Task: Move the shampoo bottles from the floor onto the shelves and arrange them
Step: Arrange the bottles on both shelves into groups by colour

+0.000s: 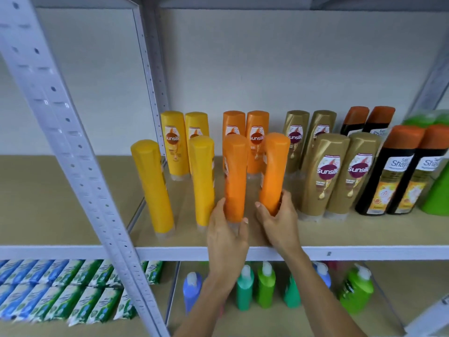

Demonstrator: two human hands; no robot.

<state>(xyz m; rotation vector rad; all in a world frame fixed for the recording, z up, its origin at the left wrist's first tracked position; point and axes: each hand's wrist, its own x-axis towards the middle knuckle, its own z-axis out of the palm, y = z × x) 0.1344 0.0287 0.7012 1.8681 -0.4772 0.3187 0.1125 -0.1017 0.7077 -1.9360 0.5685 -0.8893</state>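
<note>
While my left hand [227, 229] grips one orange bottle [235, 177] and my right hand [277, 215] grips another orange bottle [274, 172] on the shelf [340, 252] (front row, labels turned away), they're tilted, so letting go carelessly could topple them into the yellow bottle [202, 178].

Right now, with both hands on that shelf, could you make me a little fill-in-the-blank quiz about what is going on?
1. Each hand grips one ____ Sunsilk bottle: the left hand holds the left orange bottle, the right hand the right orange bottle.
2. The two front yellow bottles stand with their labels turned ____ from the camera.
3. Right of the gold Sunsilk bottles stand black bottles with ____ caps.
4. The lower shelf holds blue and green ____ bottles.

Missing words: orange; away; orange; pump
</note>
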